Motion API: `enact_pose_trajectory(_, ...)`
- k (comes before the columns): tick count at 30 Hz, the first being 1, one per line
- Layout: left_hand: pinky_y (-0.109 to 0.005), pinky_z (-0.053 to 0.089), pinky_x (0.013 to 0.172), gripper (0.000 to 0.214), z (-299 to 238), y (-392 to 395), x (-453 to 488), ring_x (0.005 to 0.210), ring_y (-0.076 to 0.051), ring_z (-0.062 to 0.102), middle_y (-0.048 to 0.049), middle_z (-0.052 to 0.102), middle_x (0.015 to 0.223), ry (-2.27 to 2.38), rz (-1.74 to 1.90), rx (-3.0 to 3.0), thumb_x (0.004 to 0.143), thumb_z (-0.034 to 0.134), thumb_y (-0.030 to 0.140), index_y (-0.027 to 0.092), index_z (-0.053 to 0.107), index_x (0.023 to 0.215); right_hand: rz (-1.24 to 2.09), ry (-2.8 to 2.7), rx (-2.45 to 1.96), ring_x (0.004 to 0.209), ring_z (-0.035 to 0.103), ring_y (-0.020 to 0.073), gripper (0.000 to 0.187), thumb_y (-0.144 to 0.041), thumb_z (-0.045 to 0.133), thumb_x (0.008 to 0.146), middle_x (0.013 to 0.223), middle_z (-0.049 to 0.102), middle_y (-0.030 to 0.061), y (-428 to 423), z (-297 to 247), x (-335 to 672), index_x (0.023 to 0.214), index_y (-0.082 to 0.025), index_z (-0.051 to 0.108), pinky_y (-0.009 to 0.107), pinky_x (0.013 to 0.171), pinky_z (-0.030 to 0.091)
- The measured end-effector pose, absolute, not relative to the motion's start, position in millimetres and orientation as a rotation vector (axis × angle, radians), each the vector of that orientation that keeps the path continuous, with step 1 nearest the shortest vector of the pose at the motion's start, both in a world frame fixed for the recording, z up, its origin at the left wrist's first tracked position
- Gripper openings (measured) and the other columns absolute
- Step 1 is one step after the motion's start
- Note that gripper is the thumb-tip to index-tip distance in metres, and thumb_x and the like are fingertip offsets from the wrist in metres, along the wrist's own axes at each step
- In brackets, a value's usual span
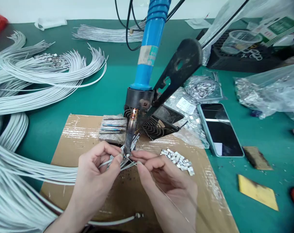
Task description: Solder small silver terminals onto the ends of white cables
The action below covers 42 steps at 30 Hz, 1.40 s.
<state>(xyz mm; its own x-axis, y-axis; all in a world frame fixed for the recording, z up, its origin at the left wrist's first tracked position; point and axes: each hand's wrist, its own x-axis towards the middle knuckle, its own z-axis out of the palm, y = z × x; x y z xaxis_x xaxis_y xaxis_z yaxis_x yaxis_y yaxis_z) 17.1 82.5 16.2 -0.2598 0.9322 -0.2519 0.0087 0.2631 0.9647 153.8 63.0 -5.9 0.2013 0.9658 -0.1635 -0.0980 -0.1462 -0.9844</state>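
Observation:
A blue-handled soldering iron (pixel 150 42) hangs tip down in a black metal stand (pixel 177 69). My left hand (pixel 95 174) is closed in a pinch on the end of a white cable (pixel 110 160), right beside the iron's tip (pixel 129 139). Thumb and fingers of my right hand (pixel 171 181) grip a thin solder wire (pixel 172 202), whose end reaches the same spot under the tip. A small metal piece seems to sit at the cable end, mostly hidden by fingertips. More white cables (pixel 57 171) run past my left hand.
Beneath my hands lies a cardboard sheet (pixel 69 139), with small metal connectors (pixel 178 159) heaped on it. Large white cable bundles (pixel 42 97) fill the left side. To the right are a phone (pixel 221 129), a yellow sponge (pixel 258 192) and plastic bags (pixel 202 87).

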Motion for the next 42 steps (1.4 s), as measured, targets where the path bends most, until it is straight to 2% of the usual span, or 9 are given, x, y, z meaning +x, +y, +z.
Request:
enact_pose_trajectory(12, -0.007, 0.043, 0.049, 0.011, 16.6, 81.0, 15.9, 0.052, -0.003, 0.055, -0.0003, 0.077, 0.072, 1.507, 1.196, 0.914, 0.072, 0.079, 0.012, 0.015, 0.073, 0.063, 1.195, -0.881, -1.347, 0.093, 0.08, 0.013, 0.022, -0.024, 0.078, 0.087, 0.098, 0.084, -0.0022, 63.1, -3.2, 151.1, 0.068, -0.026, 0.068, 0.017, 0.085, 0.062)
enact_pose_trajectory(21, -0.008, 0.046, 0.05, 0.01, 13.6, 82.2, 16.5, 0.052, -0.003, 0.057, -0.0006, 0.076, 0.073, 1.523, 1.181, 0.888, 0.071, 0.08, 0.014, 0.014, 0.074, 0.064, 1.172, -0.907, -1.341, 0.093, 0.08, 0.0156, 0.021, -0.022, 0.077, 0.088, 0.097, 0.085, 0.0, 64.0, -6.6, 151.1, 0.069, -0.025, 0.069, 0.022, 0.086, 0.063)
enact_pose_trajectory(30, -0.008, 0.051, 0.055, 0.011, 16.2, 81.5, 16.5, 0.058, -0.006, 0.065, -0.0018, 0.079, 0.073, 1.522, 1.186, 0.896, 0.071, 0.08, 0.015, 0.015, 0.073, 0.063, 1.178, -0.886, -1.343, 0.092, 0.08, 0.0135, 0.021, -0.021, 0.077, 0.087, 0.096, 0.084, -0.0019, 63.6, -3.0, 149.6, 0.068, -0.025, 0.068, 0.019, 0.084, 0.062)
enact_pose_trajectory(36, -0.008, 0.048, 0.051, 0.011, 15.4, 81.9, 16.9, 0.053, -0.005, 0.06, -0.0008, 0.076, 0.071, 1.534, 1.178, 0.895, 0.071, 0.08, 0.015, 0.015, 0.073, 0.063, 1.144, -0.958, -1.328, 0.093, 0.08, 0.0168, 0.022, -0.019, 0.074, 0.089, 0.096, 0.084, 0.001, 63.4, -7.5, 151.5, 0.069, -0.024, 0.068, 0.024, 0.084, 0.063)
enact_pose_trajectory(42, -0.009, 0.046, 0.051, 0.01, 14.5, 81.2, 16.1, 0.054, -0.005, 0.058, -0.0002, 0.075, 0.07, 1.53, 1.183, 0.891, 0.071, 0.08, 0.014, 0.015, 0.073, 0.063, 1.134, -0.95, -1.334, 0.092, 0.08, 0.0146, 0.022, -0.019, 0.075, 0.088, 0.095, 0.084, -0.0008, 63.9, -7.1, 150.9, 0.068, -0.025, 0.068, 0.02, 0.082, 0.062)
